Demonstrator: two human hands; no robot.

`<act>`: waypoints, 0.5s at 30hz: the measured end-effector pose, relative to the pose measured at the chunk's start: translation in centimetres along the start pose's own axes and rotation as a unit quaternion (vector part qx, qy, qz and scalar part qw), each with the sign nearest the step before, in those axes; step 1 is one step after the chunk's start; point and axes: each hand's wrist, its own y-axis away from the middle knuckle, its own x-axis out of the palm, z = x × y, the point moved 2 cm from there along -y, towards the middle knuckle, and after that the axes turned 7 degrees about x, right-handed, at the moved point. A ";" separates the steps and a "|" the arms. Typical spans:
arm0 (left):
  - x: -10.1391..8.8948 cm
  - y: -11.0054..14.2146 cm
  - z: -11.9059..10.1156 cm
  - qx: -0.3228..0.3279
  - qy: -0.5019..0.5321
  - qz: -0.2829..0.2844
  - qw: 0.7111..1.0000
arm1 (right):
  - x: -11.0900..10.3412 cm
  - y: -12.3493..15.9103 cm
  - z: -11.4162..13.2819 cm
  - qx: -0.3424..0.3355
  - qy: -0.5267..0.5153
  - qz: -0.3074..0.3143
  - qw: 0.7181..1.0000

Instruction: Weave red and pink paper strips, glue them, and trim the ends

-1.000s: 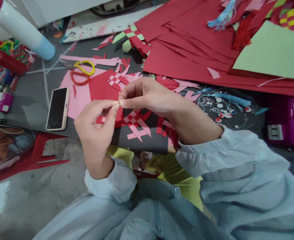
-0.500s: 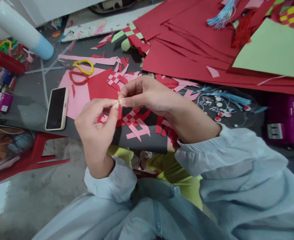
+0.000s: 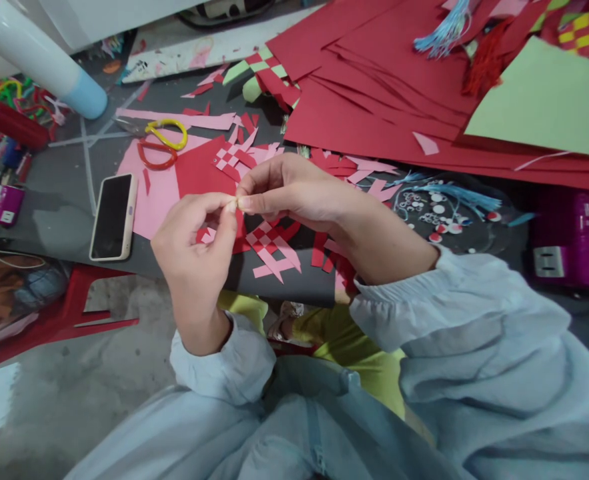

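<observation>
My left hand (image 3: 194, 247) and my right hand (image 3: 294, 190) meet fingertip to fingertip above the table. Each pinches with thumb and forefinger; whatever lies between the tips is too small to make out. Just below them on the table is a woven pink-and-red paper piece (image 3: 267, 241) with loose strip ends. Behind the fingers lies a smaller checkered paper fish (image 3: 228, 159), with red paper (image 3: 199, 167) and pink paper (image 3: 159, 200) to its left. Cut paper scraps (image 3: 331, 162) surround the right hand.
Scissors (image 3: 167, 135) with yellow and orange handles and a phone (image 3: 114, 217) lie left. Red sheets (image 3: 374, 87) and a green sheet (image 3: 549, 100) cover the back right. A clear dish (image 3: 479, 237) holds googly eyes and blue tassels. A purple box (image 3: 574, 240) stands far right.
Both hands stay in the same pinch, fingertips together, with only a very slight shift. Nothing on the table has visibly moved.
</observation>
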 end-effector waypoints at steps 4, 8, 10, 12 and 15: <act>-0.2 0.0 0.2 0.002 0.014 0.020 1.000 | -0.1 0.0 0.0 -0.002 -0.009 0.016 1.000; -0.2 0.0 0.2 -0.020 0.009 0.025 0.999 | -0.1 0.0 0.0 -0.002 -0.017 0.025 1.000; -0.2 0.0 0.1 -0.023 0.009 0.021 0.999 | -0.1 0.1 0.0 0.001 -0.020 0.027 0.999; -0.2 0.0 0.1 -0.019 0.010 0.019 1.000 | -0.1 0.1 0.0 0.006 -0.020 0.027 0.999; -0.2 -0.1 0.1 -0.016 0.007 0.022 1.000 | -0.2 0.0 -0.1 0.014 -0.012 0.024 1.000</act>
